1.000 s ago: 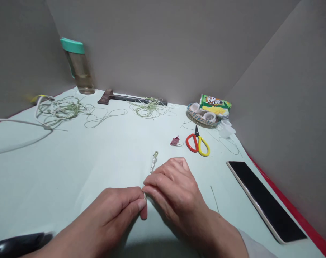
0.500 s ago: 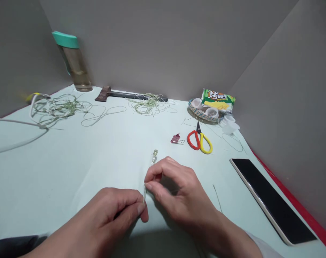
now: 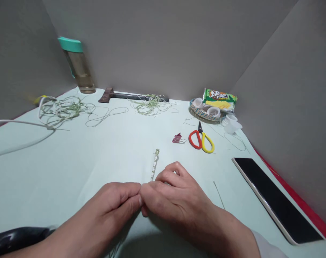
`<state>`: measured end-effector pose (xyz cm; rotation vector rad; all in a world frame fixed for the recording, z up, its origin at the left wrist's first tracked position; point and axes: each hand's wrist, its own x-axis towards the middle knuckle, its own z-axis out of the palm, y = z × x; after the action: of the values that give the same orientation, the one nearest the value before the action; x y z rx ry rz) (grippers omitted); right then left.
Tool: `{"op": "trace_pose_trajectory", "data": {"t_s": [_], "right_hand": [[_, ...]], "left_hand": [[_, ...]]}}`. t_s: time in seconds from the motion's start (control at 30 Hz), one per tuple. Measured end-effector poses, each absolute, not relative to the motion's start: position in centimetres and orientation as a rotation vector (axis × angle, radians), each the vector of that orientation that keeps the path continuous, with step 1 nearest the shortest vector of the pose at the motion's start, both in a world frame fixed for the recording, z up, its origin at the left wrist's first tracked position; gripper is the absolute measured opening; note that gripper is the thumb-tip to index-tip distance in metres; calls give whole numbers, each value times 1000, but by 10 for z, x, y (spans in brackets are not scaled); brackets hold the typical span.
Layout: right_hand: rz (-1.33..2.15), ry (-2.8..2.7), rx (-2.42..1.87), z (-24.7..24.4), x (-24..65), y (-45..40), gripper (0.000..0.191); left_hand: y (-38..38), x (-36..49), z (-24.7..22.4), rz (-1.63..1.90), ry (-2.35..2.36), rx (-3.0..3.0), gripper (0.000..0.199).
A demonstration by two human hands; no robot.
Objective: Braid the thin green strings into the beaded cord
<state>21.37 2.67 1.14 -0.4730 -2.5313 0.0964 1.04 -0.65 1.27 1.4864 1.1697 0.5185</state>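
left hand [image 3: 116, 202] — pinched on braided cord [image 3: 154, 165] | right hand [image 3: 176, 197] — pinching it too, fingertips meeting | scissors [image 3: 200, 131] beyond, rightward

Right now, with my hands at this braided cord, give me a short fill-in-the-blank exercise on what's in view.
1. Of left hand and right hand, the exposed stretch of braided cord lies nearer the ____ one.
2. The scissors have one red handle and one ____ handle.
3. In view, the clip lies to the ____ of the scissors.

Missing words: right; yellow; left.
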Motion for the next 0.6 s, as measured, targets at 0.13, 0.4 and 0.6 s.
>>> {"op": "trace_pose_trajectory", "data": {"t_s": [0.13, 0.4, 0.6], "right_hand": [[328, -2571, -516, 8, 214, 29, 32], [546, -2617, -603, 11, 213, 34, 31], [538, -2529, -628, 10, 215, 33, 21]], "left_hand": [[-6, 10, 16, 483, 1209, 1464, 30], [-6, 10, 16, 527, 1180, 1517, 34], [-6, 8, 11, 517, 1159, 1488, 38]]}}
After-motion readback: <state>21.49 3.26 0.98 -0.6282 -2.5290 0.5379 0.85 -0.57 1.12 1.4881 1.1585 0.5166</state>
